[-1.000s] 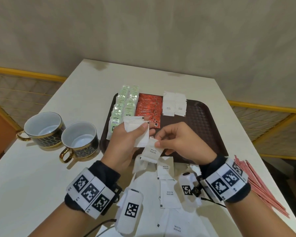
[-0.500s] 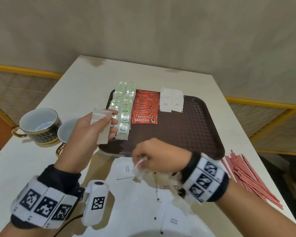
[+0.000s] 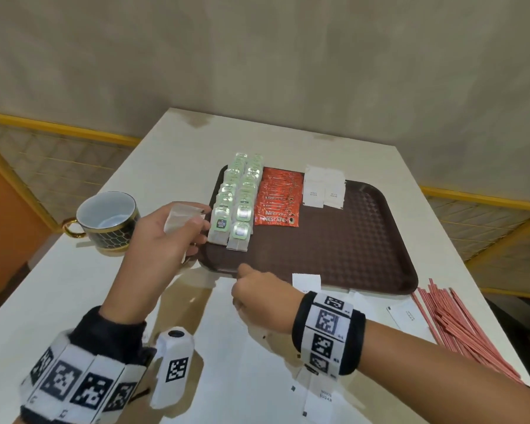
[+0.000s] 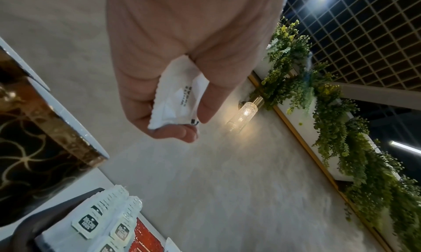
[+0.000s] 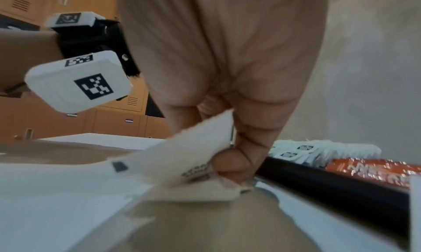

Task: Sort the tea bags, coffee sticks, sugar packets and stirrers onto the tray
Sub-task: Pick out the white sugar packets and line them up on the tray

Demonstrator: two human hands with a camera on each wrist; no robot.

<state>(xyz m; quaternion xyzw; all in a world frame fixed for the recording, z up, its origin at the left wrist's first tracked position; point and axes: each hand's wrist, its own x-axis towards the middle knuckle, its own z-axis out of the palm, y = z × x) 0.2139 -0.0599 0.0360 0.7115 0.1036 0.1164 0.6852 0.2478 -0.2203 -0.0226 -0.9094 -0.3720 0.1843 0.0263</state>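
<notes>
**Both hands hold sugar at the tray's edge**

A person's left hand [image 3: 166,237] grips a small bunch of white paper sugar packets [image 4: 177,97] just left of the dark brown plastic tray [image 3: 334,249], fingers and thumb curled round them. The right hand [image 3: 257,296] is low at the tray's near rim, thumb and fingers pinching one white sugar packet [image 5: 193,158] — its free end touching the white table [image 3: 58,286].

On the tray's far left stand two rows of green-tagged tea bags [image 3: 239,206]; beside them lie red coffee sticks [image 3: 277,198], then two white sugar packets [image 3: 323,191].

Off the tray's right near corner lies a heap of red stirrers [image 3: 459,325]. A black-and-gold cup [image 3: 107,218] stands left of the tray — loose sugar packets [image 3: 409,315] lie near its front edge.
</notes>
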